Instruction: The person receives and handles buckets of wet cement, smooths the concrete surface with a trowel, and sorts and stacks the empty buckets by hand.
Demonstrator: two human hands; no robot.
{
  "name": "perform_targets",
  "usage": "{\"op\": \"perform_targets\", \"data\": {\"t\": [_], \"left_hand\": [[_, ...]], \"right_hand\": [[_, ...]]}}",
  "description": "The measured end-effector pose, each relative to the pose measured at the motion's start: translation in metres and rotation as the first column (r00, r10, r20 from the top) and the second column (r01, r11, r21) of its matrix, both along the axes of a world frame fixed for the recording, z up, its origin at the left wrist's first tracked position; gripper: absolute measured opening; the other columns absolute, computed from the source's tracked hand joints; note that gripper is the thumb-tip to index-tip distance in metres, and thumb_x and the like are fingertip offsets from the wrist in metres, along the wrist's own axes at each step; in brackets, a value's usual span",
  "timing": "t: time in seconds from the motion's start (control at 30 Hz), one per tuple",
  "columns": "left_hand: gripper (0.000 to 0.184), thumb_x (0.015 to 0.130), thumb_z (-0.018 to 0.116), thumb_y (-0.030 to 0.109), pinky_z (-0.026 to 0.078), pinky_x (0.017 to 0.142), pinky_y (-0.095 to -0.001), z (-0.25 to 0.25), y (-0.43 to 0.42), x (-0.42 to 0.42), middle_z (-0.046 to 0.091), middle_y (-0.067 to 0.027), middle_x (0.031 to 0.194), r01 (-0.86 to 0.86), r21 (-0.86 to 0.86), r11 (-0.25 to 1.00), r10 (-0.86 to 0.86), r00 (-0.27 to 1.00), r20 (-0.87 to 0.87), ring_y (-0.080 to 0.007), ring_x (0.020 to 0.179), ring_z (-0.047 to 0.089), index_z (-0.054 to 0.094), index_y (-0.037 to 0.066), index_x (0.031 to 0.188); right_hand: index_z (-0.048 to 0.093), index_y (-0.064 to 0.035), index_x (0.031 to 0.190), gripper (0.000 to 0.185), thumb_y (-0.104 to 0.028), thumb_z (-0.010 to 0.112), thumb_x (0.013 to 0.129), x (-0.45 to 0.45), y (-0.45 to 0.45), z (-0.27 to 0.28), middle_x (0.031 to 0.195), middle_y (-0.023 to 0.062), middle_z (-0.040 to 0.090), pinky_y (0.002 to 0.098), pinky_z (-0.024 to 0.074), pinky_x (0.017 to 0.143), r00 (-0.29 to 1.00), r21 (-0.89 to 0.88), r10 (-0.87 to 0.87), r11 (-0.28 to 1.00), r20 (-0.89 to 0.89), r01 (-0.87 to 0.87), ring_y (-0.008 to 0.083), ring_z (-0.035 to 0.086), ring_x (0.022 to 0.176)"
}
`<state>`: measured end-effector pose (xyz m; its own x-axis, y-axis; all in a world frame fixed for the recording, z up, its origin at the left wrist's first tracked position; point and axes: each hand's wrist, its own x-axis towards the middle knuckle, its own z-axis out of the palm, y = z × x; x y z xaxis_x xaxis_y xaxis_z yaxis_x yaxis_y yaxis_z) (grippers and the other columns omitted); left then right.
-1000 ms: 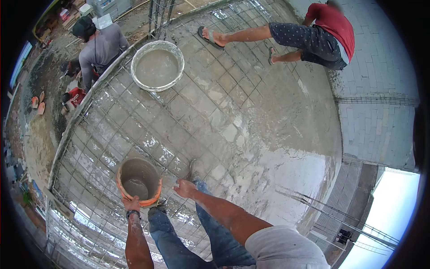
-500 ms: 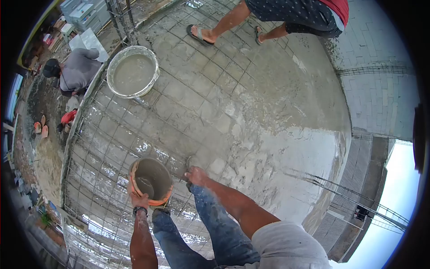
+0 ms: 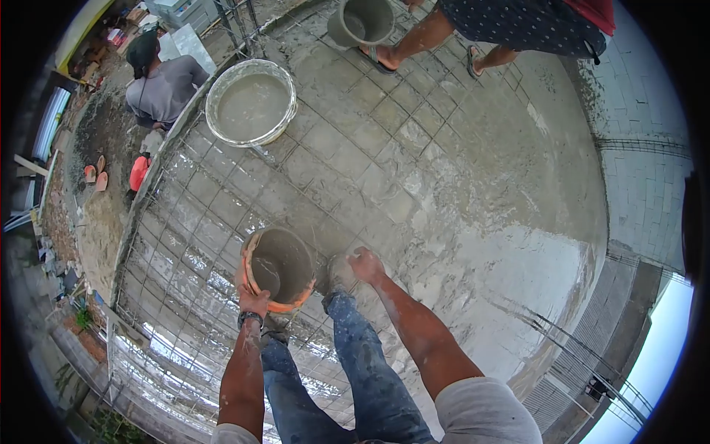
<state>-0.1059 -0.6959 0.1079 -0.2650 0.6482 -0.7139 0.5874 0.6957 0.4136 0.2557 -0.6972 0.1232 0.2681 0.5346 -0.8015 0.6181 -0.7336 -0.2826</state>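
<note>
My left hand (image 3: 254, 300) grips the rim of an orange bucket (image 3: 285, 266), which tilts so that its cement-coated inside faces me. A little grey residue shows at its bottom. To the right of the bucket, my right hand (image 3: 366, 265) is held with curled fingers, and no object shows in it. It is close to my cement-covered foot (image 3: 339, 275). Under both hands lies a steel rebar mesh (image 3: 200, 211) over wet grey ground. Further off stands a wide round tub (image 3: 251, 107) with grey, watery mix in it.
A person in patterned shorts (image 3: 510, 29) stands at the top beside a grey bucket (image 3: 362, 22). Another person in a grey shirt (image 3: 163, 89) is beyond the slab edge. Wet concrete (image 3: 473, 200) spreads to the right, toward a block wall (image 3: 643, 185). Vertical rebar (image 3: 233, 26) rises at upper left.
My right hand has moved right, away from the bucket. The bucket remains in my left hand. A grey bucket has come into view beside the person at the top, and the grey-shirted person is more upright.
</note>
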Motion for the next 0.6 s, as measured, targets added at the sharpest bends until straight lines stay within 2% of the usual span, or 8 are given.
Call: {"op": "perform_targets", "data": {"t": [0.07,0.17,0.23,0.3,0.33,0.37,0.53,0.6], "left_hand": [[0.067,0.067,0.077,0.017,0.052,0.084,-0.0398,-0.037,-0.014,-0.011,0.061,-0.0189,0.104,0.033,-0.044,0.998,-0.036,0.997,-0.067,-0.0302,0.094,0.064,0.038,-0.002,0.118],[0.070,0.069,0.076,0.023,0.051,0.084,-0.0436,-0.040,-0.015,0.001,0.062,-0.0227,0.102,0.020,-0.026,0.999,-0.020,0.999,-0.029,-0.0376,0.095,0.064,0.035,-0.001,0.121],[0.068,0.070,0.078,0.021,0.051,0.084,-0.0420,-0.037,-0.007,0.015,0.061,-0.0213,0.103,0.023,-0.074,0.997,-0.024,1.000,-0.019,-0.0343,0.093,0.064,0.035,-0.001,0.118],[0.066,0.070,0.079,0.019,0.051,0.083,-0.0410,-0.047,-0.016,0.027,0.061,-0.0201,0.103,-0.083,0.014,0.996,0.080,0.986,0.145,-0.0325,0.093,0.064,0.035,-0.001,0.116],[0.065,0.070,0.079,0.018,0.051,0.082,-0.0406,-0.051,-0.016,0.033,0.061,-0.0195,0.103,-0.140,0.062,0.988,0.123,0.967,0.223,-0.0316,0.093,0.064,0.035,-0.001,0.115],[0.064,0.070,0.080,0.016,0.051,0.081,-0.0394,-0.034,-0.006,0.049,0.061,-0.0194,0.102,-0.073,0.095,0.993,0.061,0.991,0.123,-0.0302,0.092,0.064,0.035,-0.001,0.113],[0.063,0.072,0.082,0.018,0.050,0.072,-0.0357,-0.013,0.019,0.082,0.055,-0.0123,0.097,-0.175,0.065,0.982,0.166,0.978,0.127,-0.0214,0.084,0.058,0.037,0.002,0.112],[0.062,0.073,0.082,0.021,0.050,0.071,-0.0357,-0.002,0.033,0.089,0.055,-0.0121,0.095,-0.157,0.078,0.985,0.149,0.984,0.096,-0.0216,0.082,0.058,0.037,0.001,0.111]], "right_hand": [[0.052,0.0014,0.126,0.059,-0.042,0.062,0.087,0.014,0.026,-0.004,0.116,0.0283,0.060,0.0483,0.0465,0.093,0.999,0.104,-0.037,0.994,-0.010,0.038,0.0412,0.058,0.111],[0.044,0.0028,0.132,0.068,-0.040,0.068,0.084,0.027,0.077,0.011,0.116,0.0312,0.055,0.0486,0.0455,0.093,0.994,0.393,-0.108,0.913,-0.030,0.111,0.0443,0.056,0.109],[0.034,0.0011,0.139,0.080,-0.040,0.071,0.082,0.033,0.113,0.022,0.126,0.0325,0.045,0.0473,0.0441,0.095,0.992,0.515,-0.088,0.856,0.088,0.030,0.0454,0.050,0.115],[0.027,-0.0007,0.144,0.089,-0.040,0.073,0.080,0.037,0.149,0.033,0.133,0.0328,0.038,0.0469,0.0388,0.100,0.996,0.559,-0.054,0.829,0.076,0.003,0.0449,0.041,0.122],[0.026,-0.0016,0.145,0.091,-0.040,0.075,0.078,0.038,0.162,0.027,0.134,0.0317,0.037,0.0484,0.0354,0.103,0.981,0.593,-0.001,0.797,0.195,-0.117,0.0437,0.039,0.124],[0.025,-0.0024,0.146,0.094,-0.040,0.076,0.077,0.039,0.174,0.020,0.134,0.0306,0.037,0.0499,0.0320,0.105,0.949,0.611,0.042,0.756,0.314,-0.236,0.0426,0.037,0.125],[0.042,-0.0067,0.138,0.081,-0.045,0.074,0.074,0.049,0.229,-0.019,0.134,0.0216,0.043,0.0512,0.0258,0.108,0.710,0.460,0.209,0.633,0.673,-0.622,0.0357,0.036,0.128],[0.052,-0.0067,0.128,0.067,-0.046,0.071,0.077,0.048,0.238,-0.037,0.130,0.0176,0.048,0.0496,0.0267,0.107,0.605,0.262,0.499,0.595,0.621,-0.760,0.0326,0.038,0.127]]}}
